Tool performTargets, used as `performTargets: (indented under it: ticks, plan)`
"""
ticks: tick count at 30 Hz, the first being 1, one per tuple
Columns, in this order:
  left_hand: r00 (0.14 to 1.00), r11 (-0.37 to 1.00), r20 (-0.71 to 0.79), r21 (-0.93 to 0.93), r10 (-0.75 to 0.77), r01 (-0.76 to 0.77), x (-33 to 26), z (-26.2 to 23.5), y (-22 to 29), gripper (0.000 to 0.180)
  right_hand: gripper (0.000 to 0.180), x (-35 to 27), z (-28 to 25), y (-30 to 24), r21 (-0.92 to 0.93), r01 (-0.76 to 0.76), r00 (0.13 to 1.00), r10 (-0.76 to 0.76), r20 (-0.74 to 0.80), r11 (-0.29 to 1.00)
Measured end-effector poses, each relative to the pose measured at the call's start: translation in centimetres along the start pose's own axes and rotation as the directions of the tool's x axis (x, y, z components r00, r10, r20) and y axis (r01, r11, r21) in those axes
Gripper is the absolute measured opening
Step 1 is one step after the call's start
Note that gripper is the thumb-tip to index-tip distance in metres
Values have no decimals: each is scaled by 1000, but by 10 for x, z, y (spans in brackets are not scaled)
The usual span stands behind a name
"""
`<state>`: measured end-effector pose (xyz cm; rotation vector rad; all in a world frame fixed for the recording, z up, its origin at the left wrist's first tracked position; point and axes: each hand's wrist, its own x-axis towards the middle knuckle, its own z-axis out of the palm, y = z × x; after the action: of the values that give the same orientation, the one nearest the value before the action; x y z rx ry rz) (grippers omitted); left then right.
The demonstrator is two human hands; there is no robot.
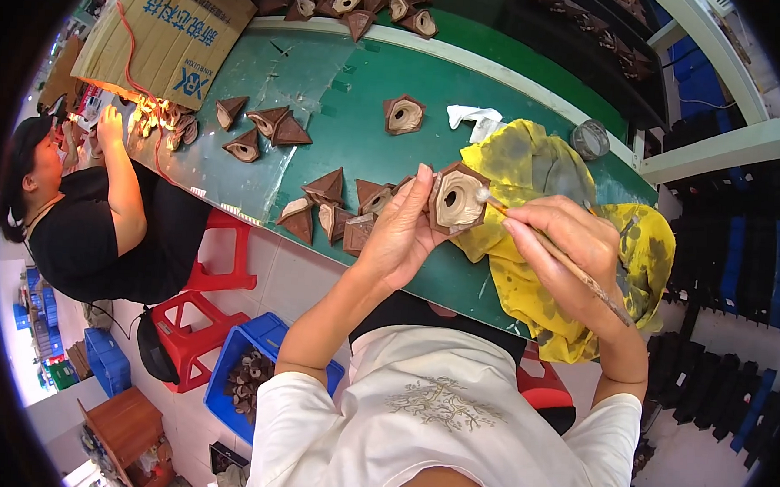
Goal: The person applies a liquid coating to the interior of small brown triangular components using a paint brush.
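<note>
My left hand (397, 242) is closed round the edge of a small brown hexagonal craft piece (455, 213) with a cream, rough inner face and a dark hole in the middle. In my right hand (573, 238) is a thin paintbrush (584, 278), its pale tip touching the right side of that cream face. More brown pieces with pointed tops (325, 186) lie on the table just left of my left hand. Another hexagonal piece (403, 115) rests farther back. Beneath my right hand spreads a yellow cloth (527, 289) with dark stains.
The green table (344, 93) carries a crumpled white tissue (474, 115) and a round clear container (589, 140). At far left, a person (87, 204) works beside a cardboard box (168, 38) with a glowing light. Red stools (190, 339) and a blue crate (269, 325) stand on the floor.
</note>
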<state>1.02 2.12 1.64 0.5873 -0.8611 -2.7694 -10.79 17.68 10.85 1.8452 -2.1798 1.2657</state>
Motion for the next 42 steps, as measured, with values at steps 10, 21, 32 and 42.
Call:
performTargets:
  ticks: [10,21,32,42]
  plan:
    - [1000,999,7,-25,-22,22,2,1,0,48,15,5,12,6,-3,56,998,-56,-43,998]
    - [999,1000,-45,-21,-11,10,6,1,3,45,17,-2,8,7,-36,48,999,-48,-5,998]
    - [999,998,28,49,-38,36,26,-7,14,53,13,0,-4,13,25,-69,998,69,-12,997]
    - [947,962,-230,-101,226,-254,255,-69,188,63,11,-13,-10,20,-7,-167,986,167,1,986]
